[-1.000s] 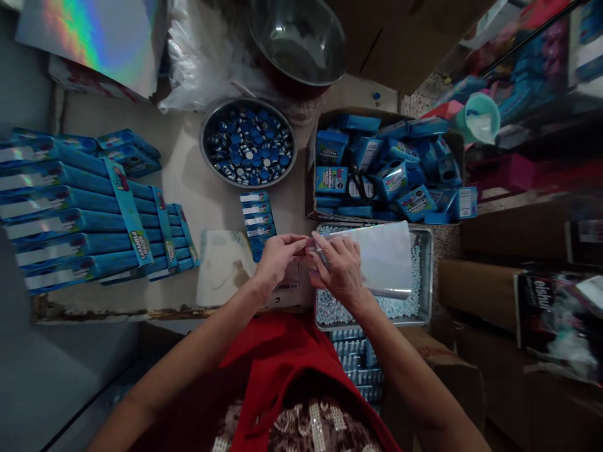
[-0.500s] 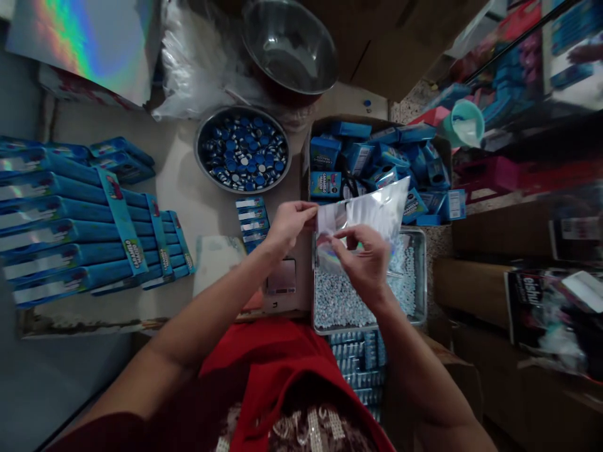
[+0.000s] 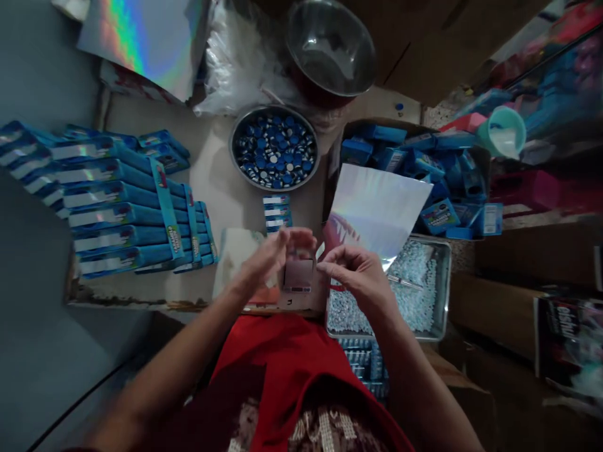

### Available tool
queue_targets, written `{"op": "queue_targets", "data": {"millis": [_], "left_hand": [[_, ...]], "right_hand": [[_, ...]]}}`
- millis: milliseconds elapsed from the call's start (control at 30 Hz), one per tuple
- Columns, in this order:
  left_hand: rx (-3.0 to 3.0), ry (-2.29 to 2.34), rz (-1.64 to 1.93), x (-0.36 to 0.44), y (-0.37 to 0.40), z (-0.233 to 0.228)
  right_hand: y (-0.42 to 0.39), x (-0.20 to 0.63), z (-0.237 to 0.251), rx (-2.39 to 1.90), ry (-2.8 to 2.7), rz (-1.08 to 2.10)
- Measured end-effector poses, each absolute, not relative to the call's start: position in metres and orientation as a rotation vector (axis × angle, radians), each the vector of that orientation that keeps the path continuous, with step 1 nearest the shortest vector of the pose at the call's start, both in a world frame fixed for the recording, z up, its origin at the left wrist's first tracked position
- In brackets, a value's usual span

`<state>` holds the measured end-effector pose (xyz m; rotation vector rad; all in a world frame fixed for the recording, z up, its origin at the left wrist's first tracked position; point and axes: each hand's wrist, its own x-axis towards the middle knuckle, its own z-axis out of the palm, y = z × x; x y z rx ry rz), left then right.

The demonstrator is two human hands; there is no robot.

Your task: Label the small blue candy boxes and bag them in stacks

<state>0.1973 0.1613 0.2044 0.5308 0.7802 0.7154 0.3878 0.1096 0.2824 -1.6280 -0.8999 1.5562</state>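
My right hand (image 3: 360, 276) has thumb and fingers pinched at the lower left edge of a shiny silver bag (image 3: 381, 204), which reflects rainbow and reddish tones. The bag slants upward over a metal tray (image 3: 445, 301) of small pale blue-white pellets (image 3: 351, 314). A metal-handled utensil (image 3: 405, 282) lies on the pellets, its far end hidden. Apart from the bag, my left hand (image 3: 273, 254) has its fingers stretched out and holds nothing. It hovers beside a small digital scale (image 3: 299, 276), slightly blurred. Beyond it lie several small blue packets (image 3: 277, 213).
Stacked blue boxes (image 3: 108, 213) fill the left side. A metal bowl (image 3: 230, 154) holds blue and silver caps, with a larger steel bowl (image 3: 330, 50) behind. At right are a carton of blue boxes (image 3: 440, 216) and a turquoise cup (image 3: 506, 132).
My left hand has let go of the bag and moved left and down, fingers opening. The bag has turned to show its silver face, held by my right hand. The head view has shifted left.
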Motion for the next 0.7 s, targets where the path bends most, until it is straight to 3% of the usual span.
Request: {"op": "queue_targets", "data": {"millis": [67, 200, 467, 600, 700], "left_hand": [[0.330, 0.703, 0.679, 0.180, 0.116, 0.195], [0.189, 1.058, 0.753, 0.168, 0.078, 0.180], [0.222, 1.271, 0.777, 0.140, 0.086, 0.163], [0.831, 1.722, 0.857, 0.120, 0.119, 0.122], [1.585, 1.657, 0.462, 0.107, 0.165, 0.088]], "right_hand": [[0.103, 0.373, 0.271, -1.659, -0.836, 1.676], [0.093, 0.354, 0.251, -1.746, -0.620, 1.861], [0.092, 0.334, 0.212, -1.817, -0.753, 1.711], [0.092, 0.334, 0.215, -1.857, -0.723, 1.605], [0.094, 0.335, 0.222, -1.883, -0.771, 1.538]]}}
